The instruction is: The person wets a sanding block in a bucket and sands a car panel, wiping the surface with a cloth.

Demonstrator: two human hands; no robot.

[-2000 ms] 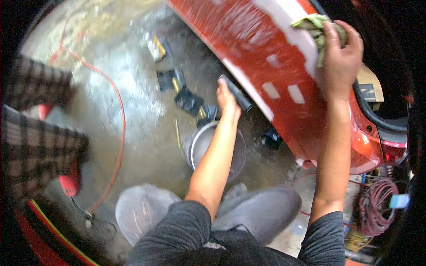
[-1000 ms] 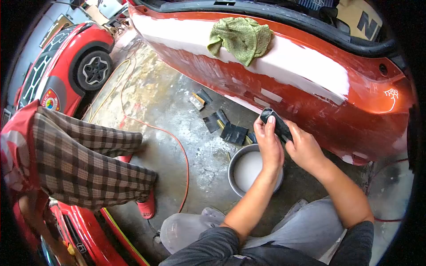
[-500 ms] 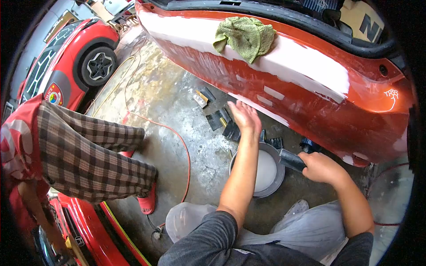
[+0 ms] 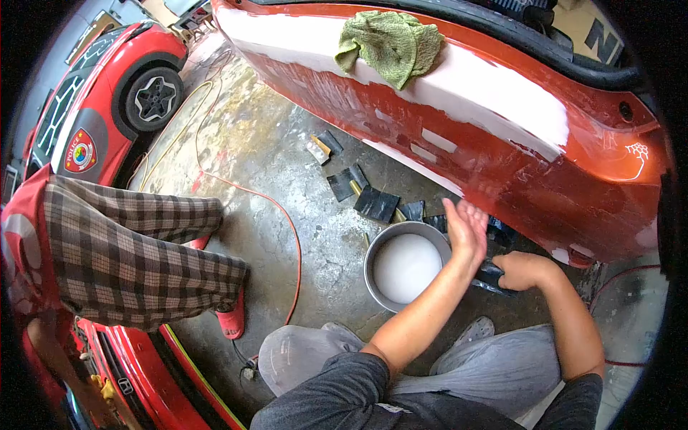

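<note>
My left hand (image 4: 469, 233), fingers stretched out and holding nothing, is just beyond the right rim of a grey bucket (image 4: 370, 274), close to the lower edge of an orange-red car panel (image 4: 487, 165). Cloudy white water (image 4: 407, 268) fills part of the bucket. My right hand (image 4: 529, 272) grips a dark sanding block (image 4: 496, 278), low over the floor to the bucket's right. My left wrist hides part of the block. White patches (image 4: 502, 100) cover the upper panel, and a crumpled green cloth (image 4: 390, 46) lies on top of it.
Several dark sandpaper pieces (image 4: 377, 204) lie between bucket and panel. At left stands another person in plaid trousers (image 4: 143, 251), near a red bumper (image 4: 147, 362). A red hose (image 4: 276, 203) crosses the concrete floor. Behind is a red car (image 4: 118, 86).
My left hand has moved right, from above the bucket's far side to beyond its right rim. My right hand has shifted slightly right with the sanding block, which is now partly behind my left wrist.
</note>
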